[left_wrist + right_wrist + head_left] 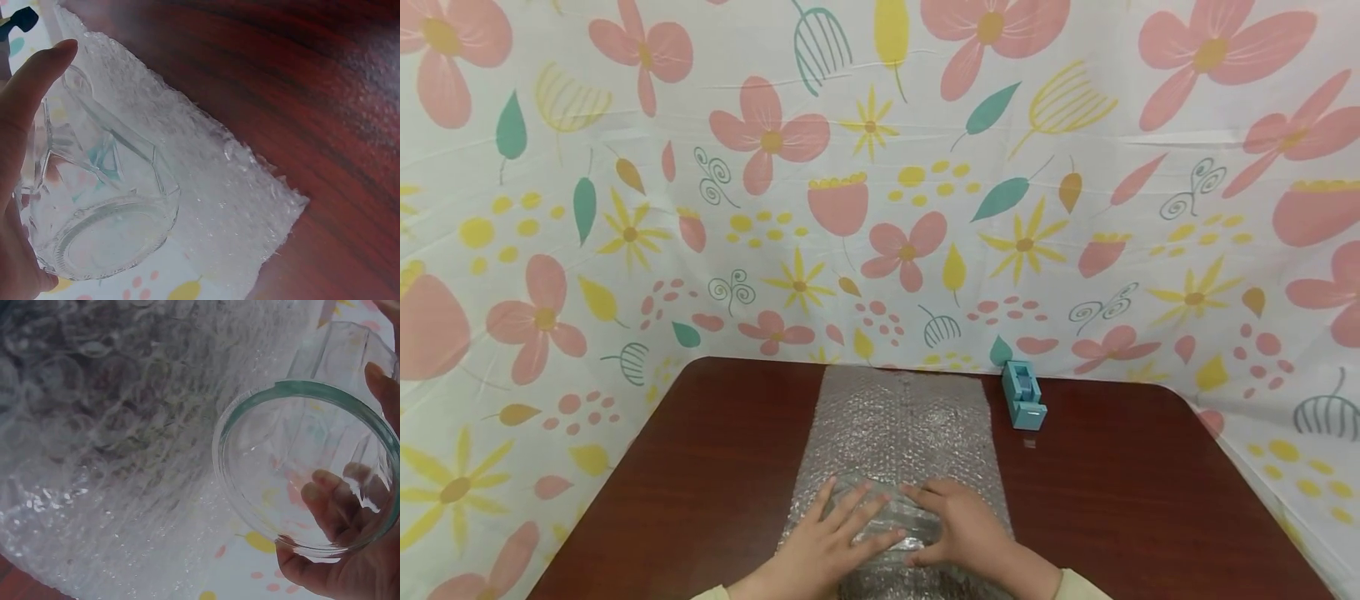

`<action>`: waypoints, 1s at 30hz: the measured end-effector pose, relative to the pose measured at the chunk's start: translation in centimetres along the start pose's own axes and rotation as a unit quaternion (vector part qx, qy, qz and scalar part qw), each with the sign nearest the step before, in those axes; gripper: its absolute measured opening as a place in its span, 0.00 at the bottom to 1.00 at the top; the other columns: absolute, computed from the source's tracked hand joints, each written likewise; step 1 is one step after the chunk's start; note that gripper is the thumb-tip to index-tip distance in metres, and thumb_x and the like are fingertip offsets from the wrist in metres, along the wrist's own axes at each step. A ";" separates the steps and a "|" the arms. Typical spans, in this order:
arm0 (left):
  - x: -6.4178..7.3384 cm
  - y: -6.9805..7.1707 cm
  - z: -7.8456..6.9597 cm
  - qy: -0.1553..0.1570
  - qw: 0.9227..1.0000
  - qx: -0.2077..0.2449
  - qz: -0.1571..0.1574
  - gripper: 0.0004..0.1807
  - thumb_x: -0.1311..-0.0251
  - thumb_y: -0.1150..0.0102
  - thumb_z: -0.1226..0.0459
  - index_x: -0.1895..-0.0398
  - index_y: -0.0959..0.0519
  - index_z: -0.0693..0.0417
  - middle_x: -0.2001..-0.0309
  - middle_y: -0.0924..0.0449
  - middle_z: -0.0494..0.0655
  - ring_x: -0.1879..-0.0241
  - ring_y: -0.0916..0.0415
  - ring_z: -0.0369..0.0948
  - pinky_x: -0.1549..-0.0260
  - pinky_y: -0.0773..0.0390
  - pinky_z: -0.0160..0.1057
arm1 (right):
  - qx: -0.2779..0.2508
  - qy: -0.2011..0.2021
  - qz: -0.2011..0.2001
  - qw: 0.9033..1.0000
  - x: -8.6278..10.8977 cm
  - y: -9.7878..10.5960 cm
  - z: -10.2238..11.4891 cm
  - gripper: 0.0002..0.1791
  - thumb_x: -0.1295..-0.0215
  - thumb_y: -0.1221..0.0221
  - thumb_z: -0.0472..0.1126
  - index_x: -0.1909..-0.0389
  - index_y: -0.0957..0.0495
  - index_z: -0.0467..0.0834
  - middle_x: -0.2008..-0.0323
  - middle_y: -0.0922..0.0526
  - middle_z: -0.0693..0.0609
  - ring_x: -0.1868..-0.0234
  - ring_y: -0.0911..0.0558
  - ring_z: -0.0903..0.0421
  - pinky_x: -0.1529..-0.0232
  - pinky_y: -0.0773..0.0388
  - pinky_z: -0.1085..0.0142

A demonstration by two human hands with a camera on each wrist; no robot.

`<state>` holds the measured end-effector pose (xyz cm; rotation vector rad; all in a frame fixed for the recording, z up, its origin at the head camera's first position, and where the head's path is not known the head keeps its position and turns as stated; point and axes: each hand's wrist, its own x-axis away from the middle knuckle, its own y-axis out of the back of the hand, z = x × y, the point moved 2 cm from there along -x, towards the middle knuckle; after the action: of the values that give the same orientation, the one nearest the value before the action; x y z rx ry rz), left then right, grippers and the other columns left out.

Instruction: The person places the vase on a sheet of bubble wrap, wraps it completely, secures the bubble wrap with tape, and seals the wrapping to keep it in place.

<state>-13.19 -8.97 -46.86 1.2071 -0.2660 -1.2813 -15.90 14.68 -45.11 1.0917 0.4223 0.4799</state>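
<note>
A clear, faceted glass jar (895, 521) lies on its side over a sheet of bubble wrap (895, 417), near the person. From the left, my left hand (827, 537) holds it with spread fingers over the top and the thumb on the near side. In the left wrist view, the round base of the glass jar (115, 240) faces the camera beside the thumb (37, 78). My right hand (966, 529) grips the other end. The right wrist view shows its fingers (340, 506) around the glass jar's greenish rim (294, 390).
A light-blue tape dispenser (1024, 396) stands at the back right, with a small clear piece (1030, 444) on the table before it. The dark red-brown table (730, 467) shows on both sides of the wrap. A flower-patterned cloth (880, 208) hangs behind and along the sides.
</note>
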 end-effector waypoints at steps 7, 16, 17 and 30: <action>-0.1 0.1 -0.4 -0.002 1.000 -0.017 -0.022 0.49 0.52 0.53 0.18 0.30 0.28 0.32 0.30 0.27 0.43 0.32 0.27 0.46 0.19 0.76 0.58 | -0.023 0.012 0.026 0.999 0.0 0.4 -0.5 0.47 0.53 0.23 0.63 0.32 0.23 0.47 0.46 0.15 0.50 0.47 0.16 0.50 0.51 0.15 0.55; 0.0 -0.5 -0.6 0.004 0.999 -0.032 -0.003 0.51 0.50 0.51 0.19 0.26 0.33 0.33 0.30 0.27 0.45 0.34 0.25 0.45 0.48 0.17 0.52 | -0.035 -0.001 0.053 0.998 -0.6 0.3 -0.6 0.46 0.52 0.24 0.63 0.31 0.23 0.49 0.43 0.15 0.49 0.45 0.15 0.48 0.50 0.15 0.53; 0.0 -0.5 -0.6 0.004 0.999 -0.042 -0.003 0.52 0.51 0.52 0.19 0.25 0.33 0.33 0.30 0.27 0.45 0.34 0.25 0.46 0.49 0.17 0.52 | -0.032 0.000 0.053 0.998 -0.6 0.2 -0.6 0.46 0.52 0.24 0.63 0.31 0.23 0.50 0.43 0.15 0.49 0.46 0.15 0.49 0.50 0.15 0.53; 0.3 -1.5 -2.2 0.018 0.991 -0.129 -0.022 0.62 0.42 0.73 0.18 0.15 0.61 0.49 0.16 0.62 0.63 0.17 0.60 0.59 0.23 0.70 0.71 | -0.023 0.017 0.029 0.999 -0.4 -0.2 -0.9 0.46 0.53 0.23 0.63 0.32 0.23 0.51 0.48 0.15 0.54 0.52 0.16 0.58 0.56 0.17 0.62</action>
<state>-12.36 -7.80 -49.08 1.0176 -0.0454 -1.2873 -16.71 14.99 -45.57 1.0544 0.4084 0.5575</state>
